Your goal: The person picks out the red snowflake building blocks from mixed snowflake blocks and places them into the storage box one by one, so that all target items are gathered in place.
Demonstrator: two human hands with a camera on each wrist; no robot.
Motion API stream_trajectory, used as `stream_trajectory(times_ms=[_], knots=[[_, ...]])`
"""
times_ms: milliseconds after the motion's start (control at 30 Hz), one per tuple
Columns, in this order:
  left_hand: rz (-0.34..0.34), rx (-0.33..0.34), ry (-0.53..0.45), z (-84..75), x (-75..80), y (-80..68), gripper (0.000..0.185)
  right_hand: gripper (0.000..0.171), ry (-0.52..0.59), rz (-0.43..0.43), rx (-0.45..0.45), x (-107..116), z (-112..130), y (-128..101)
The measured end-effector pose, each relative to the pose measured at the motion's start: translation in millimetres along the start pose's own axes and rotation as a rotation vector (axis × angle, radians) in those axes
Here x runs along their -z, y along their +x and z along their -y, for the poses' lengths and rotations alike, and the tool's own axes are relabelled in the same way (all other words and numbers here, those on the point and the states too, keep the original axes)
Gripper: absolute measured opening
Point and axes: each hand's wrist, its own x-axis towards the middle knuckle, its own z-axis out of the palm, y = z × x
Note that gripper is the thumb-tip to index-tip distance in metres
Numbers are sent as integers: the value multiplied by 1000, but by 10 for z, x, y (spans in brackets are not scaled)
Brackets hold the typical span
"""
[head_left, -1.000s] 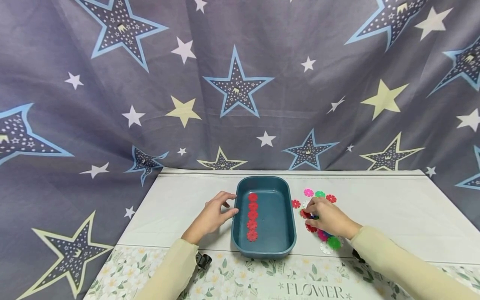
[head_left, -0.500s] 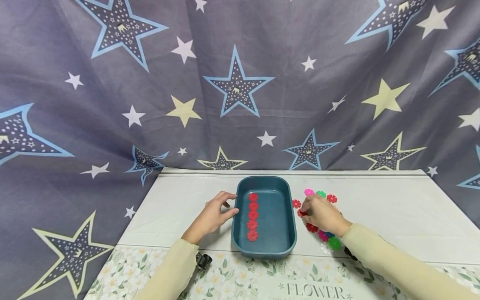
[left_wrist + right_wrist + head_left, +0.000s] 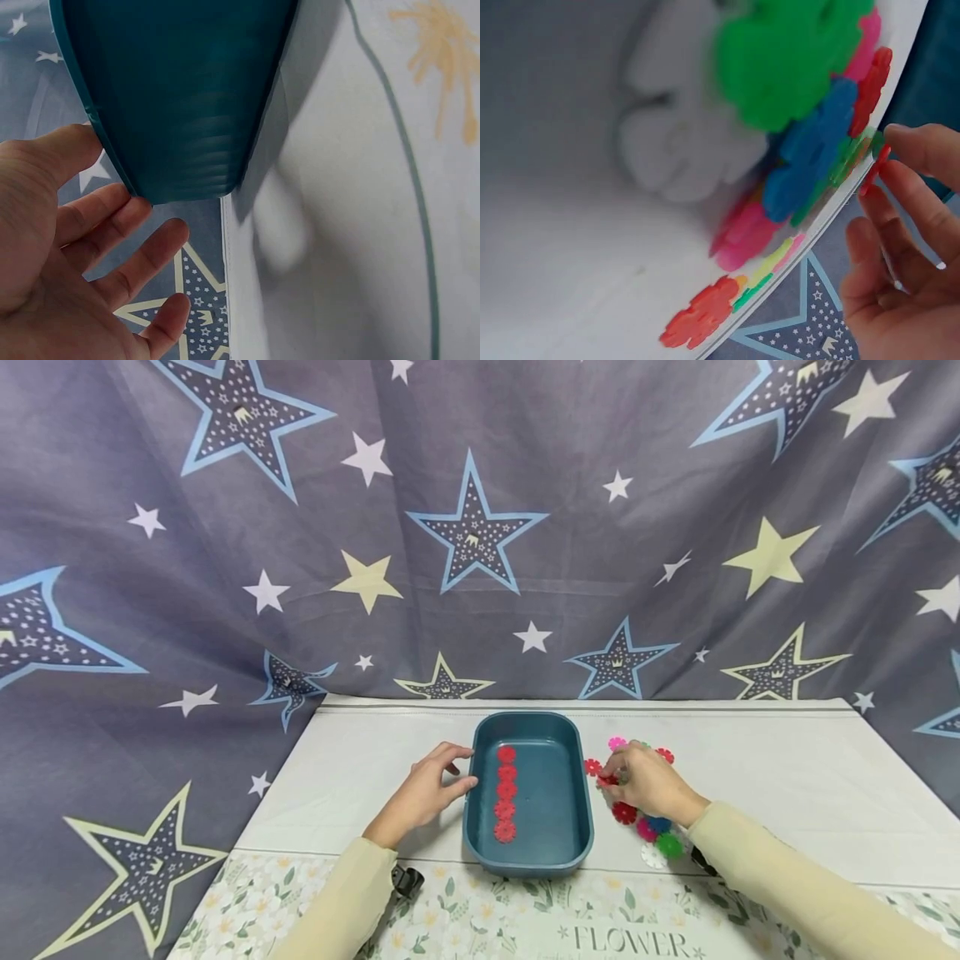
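Observation:
A dark teal rectangular tray [image 3: 551, 806] stands mid-table, with a column of several red flower-shaped discs [image 3: 506, 791] along the left of its floor. My left hand [image 3: 427, 787] touches the tray's left side with thumb and fingertips, the other fingers spread loosely in the left wrist view. To the right of the tray, my right hand [image 3: 651, 789] pinches a red flower disc [image 3: 875, 171] between thumb and fingers, low over the loose discs. A translucent green disc [image 3: 847, 159] shows right by those fingertips. The right hand hides part of the pile.
Loose flower discs lie right of the tray: a red one [image 3: 592, 767], a pink one [image 3: 617, 743], a blue one [image 3: 660, 824], a green one [image 3: 669, 845] and a white one [image 3: 653, 857]. A star-patterned curtain [image 3: 480, 635] hangs behind the white table covering [image 3: 765, 777].
My right hand has shifted slightly left and lifted a little within the pile, a red disc at its fingertips. The left hand and the tray have stayed put.

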Motion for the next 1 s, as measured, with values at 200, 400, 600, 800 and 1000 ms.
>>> stream_trajectory(times_ms=[200,400,600,800,1000], knots=[[-4,-2,7,17,-5,2,40,17,11,-37,20,57,-13,17],[-7,-6,7,34,-15,10,39,17,2,-166,97,250,23,114],[-1,-6,10,37,-4,8,41,15,32,-208,208,345,124,239],[-5,-16,13,45,-8,8,41,13,86,-155,226,236,272,360],[-18,-14,14,35,-18,8,38,12,43,-104,248,55,435,519]])
